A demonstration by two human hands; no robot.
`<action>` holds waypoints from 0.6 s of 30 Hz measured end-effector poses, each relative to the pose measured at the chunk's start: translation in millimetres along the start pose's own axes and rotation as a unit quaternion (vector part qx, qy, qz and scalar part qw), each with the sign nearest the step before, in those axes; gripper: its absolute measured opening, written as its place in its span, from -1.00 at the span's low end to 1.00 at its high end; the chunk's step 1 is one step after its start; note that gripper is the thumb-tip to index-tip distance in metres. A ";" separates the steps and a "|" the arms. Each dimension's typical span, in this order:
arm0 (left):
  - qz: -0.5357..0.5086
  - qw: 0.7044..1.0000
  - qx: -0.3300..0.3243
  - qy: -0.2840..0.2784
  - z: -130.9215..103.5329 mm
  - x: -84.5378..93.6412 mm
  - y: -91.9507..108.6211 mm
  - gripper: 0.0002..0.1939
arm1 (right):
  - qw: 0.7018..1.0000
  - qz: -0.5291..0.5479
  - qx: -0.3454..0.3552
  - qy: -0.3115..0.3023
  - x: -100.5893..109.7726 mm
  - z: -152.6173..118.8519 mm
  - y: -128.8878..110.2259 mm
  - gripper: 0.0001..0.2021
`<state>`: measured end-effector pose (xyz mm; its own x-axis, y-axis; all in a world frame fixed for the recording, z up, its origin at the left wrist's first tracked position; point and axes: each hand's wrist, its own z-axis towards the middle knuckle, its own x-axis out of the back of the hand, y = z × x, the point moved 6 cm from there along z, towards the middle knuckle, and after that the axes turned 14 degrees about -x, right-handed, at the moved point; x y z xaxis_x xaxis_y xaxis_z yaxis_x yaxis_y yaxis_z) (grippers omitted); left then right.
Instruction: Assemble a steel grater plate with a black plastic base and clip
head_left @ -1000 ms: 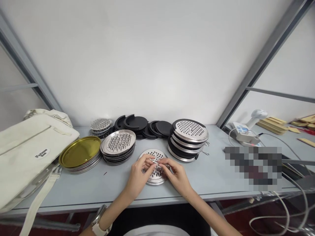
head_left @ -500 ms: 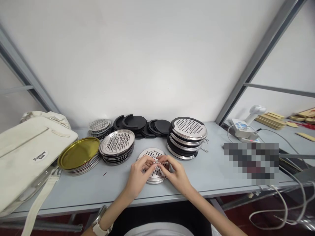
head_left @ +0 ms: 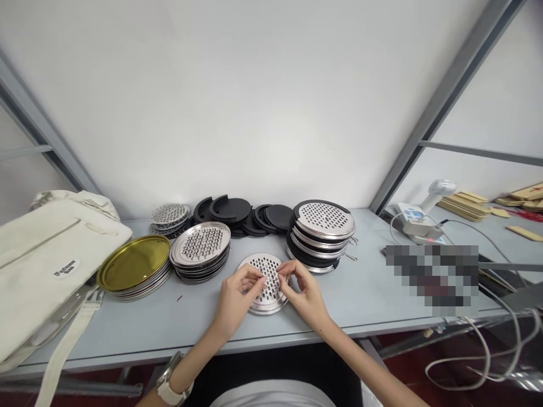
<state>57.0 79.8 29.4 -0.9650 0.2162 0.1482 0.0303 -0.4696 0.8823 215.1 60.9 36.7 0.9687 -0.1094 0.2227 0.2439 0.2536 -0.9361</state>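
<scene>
A round metal grater plate (head_left: 271,293) with slotted holes lies on the bench in front of me. My left hand (head_left: 238,297) is above its left side, thumb and fingertips pinched together. Over its right side is my right hand (head_left: 304,297), its thumb and index finger bent close together in a pinch. Anything in either pinch is too small or too hidden to name. A narrow gap separates the two sets of fingertips. Beyond my right hand stands a stack of graters with black rims (head_left: 324,220), wire loops sticking out on its right.
Left of the grater are stacked grater discs (head_left: 202,244), gold-coloured round lids (head_left: 134,261) and a cream bag (head_left: 55,265). Black round covers (head_left: 231,209) lie along the wall. A white handheld scanner (head_left: 439,192), wooden pieces (head_left: 464,206) and loose cables (head_left: 483,362) are at the right.
My fingertips met around a small shiny metal piece over the grater's middle; now they have drawn apart, left hand leftward and right hand slightly rightward. The view has shifted slightly.
</scene>
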 end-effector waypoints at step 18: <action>0.032 0.998 -0.042 -0.035 -0.9 -6.3 10.8 -0.81 | 0.998 0.047 -0.023 -0.045 -5.9 -2.8 2.4 -0.95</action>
<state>63.2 72.6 37.6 -0.9413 0.2411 0.2364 0.0664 -0.5543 0.8296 209.9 59.5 32.4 0.9879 0.0001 0.1551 0.1515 0.2149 -0.9648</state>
